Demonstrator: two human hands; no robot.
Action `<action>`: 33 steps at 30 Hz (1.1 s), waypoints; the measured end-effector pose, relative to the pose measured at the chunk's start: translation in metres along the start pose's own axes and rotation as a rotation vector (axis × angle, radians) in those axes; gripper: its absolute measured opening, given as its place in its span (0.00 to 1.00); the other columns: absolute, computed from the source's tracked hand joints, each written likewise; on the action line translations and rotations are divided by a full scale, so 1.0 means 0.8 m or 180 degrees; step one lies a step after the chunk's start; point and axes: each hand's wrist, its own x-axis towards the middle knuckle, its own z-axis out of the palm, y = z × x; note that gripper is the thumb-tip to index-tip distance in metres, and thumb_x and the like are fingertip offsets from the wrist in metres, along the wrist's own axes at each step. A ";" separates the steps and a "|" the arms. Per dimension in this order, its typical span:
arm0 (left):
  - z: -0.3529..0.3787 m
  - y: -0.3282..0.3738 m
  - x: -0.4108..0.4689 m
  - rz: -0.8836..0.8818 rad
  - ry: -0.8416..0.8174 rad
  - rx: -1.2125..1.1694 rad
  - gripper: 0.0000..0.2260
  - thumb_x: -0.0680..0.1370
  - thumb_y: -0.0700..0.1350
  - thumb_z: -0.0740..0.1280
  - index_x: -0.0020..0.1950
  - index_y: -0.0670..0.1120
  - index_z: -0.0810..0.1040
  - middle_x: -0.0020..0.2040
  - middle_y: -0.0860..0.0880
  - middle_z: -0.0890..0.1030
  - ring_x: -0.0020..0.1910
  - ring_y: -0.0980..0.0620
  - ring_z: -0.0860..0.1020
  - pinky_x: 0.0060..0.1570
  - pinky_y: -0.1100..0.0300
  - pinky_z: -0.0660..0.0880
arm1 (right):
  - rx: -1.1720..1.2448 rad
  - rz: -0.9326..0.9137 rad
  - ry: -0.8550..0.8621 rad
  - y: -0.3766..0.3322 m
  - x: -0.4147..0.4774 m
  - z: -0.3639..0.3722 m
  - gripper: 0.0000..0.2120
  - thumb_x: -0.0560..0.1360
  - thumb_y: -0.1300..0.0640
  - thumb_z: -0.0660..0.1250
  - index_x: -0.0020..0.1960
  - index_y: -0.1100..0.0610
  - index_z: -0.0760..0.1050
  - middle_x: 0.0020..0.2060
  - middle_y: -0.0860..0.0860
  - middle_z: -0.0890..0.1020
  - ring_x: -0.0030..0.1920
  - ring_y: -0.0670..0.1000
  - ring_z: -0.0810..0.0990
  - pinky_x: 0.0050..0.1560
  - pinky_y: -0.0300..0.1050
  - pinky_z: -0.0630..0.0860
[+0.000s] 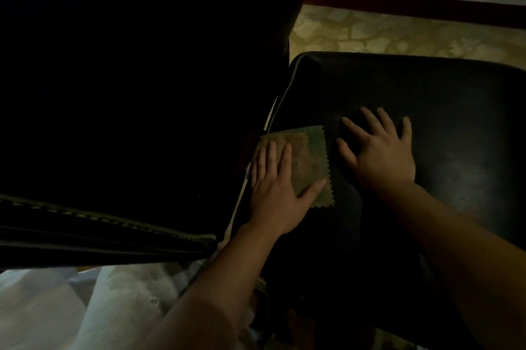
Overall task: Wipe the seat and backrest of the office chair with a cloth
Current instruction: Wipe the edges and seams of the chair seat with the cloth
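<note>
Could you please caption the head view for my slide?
Left hand presses a cloth on the chair seat beside the backrest; right hand rests flat alongside.

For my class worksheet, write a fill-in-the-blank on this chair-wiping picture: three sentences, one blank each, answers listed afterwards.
1. The left hand presses flat on the ____.
2. The right hand rests flat on the bare ____.
3. Just left of the left hand rises the dark ____.
Missing words: cloth; seat; backrest.
</note>
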 end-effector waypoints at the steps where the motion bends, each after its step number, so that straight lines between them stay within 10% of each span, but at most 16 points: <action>1: -0.001 0.002 0.002 -0.0024 -0.0054 0.0011 0.47 0.74 0.77 0.51 0.84 0.52 0.40 0.84 0.46 0.38 0.82 0.47 0.37 0.77 0.52 0.34 | -0.0034 -0.0028 -0.0007 0.001 0.000 0.001 0.29 0.80 0.33 0.45 0.77 0.42 0.62 0.79 0.53 0.61 0.79 0.57 0.54 0.76 0.69 0.47; 33: -0.020 0.029 0.085 -0.0299 -0.0253 -0.0188 0.43 0.78 0.73 0.54 0.84 0.52 0.41 0.84 0.47 0.37 0.82 0.47 0.37 0.80 0.47 0.38 | 0.0017 0.0099 -0.0045 -0.005 -0.001 -0.003 0.29 0.80 0.34 0.48 0.78 0.42 0.61 0.79 0.52 0.60 0.80 0.58 0.52 0.75 0.69 0.43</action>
